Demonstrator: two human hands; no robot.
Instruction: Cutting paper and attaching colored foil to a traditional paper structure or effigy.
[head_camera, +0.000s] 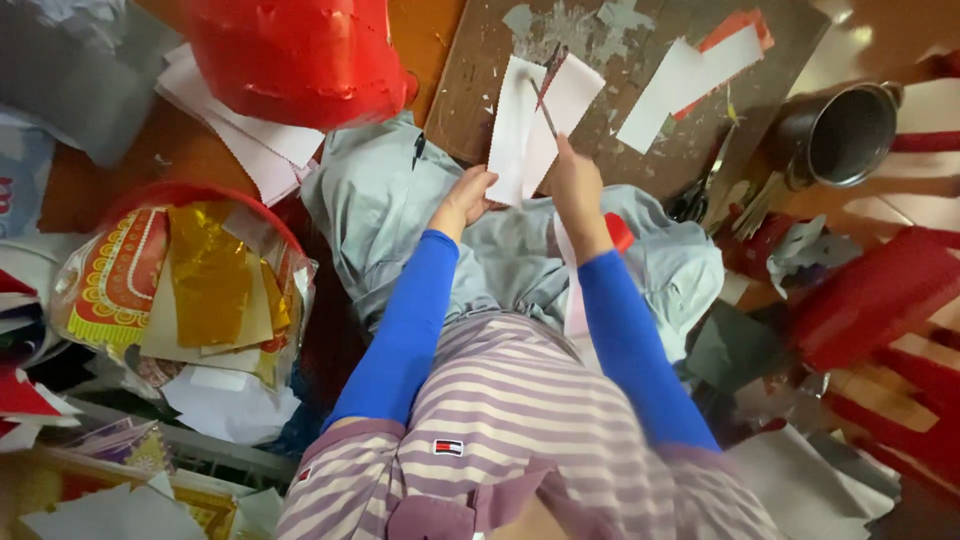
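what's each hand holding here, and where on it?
Left hand grips the folded white paper at its lower left edge. Right hand holds a thin dark-and-red tool, probably scissors, by its lower end, tip at the paper's fold.

The left hand (466, 196) grips the lower edge of a white sheet of paper (520, 140) with zigzag-cut sides, holding it up over a worn brown cutting board (480, 90). The right hand (575, 180) holds a thin blade-like tool (545, 95) against the paper's middle fold. Both arms wear blue sleeves (400, 340). A pale blue cloth (380, 200) lies under the hands. On the board lie white and red paper strips (690, 75); scissors (700, 195) and a metal pot (840, 135) sit to the right. A bag of gold and red printed papers (190, 290) sits to the left.
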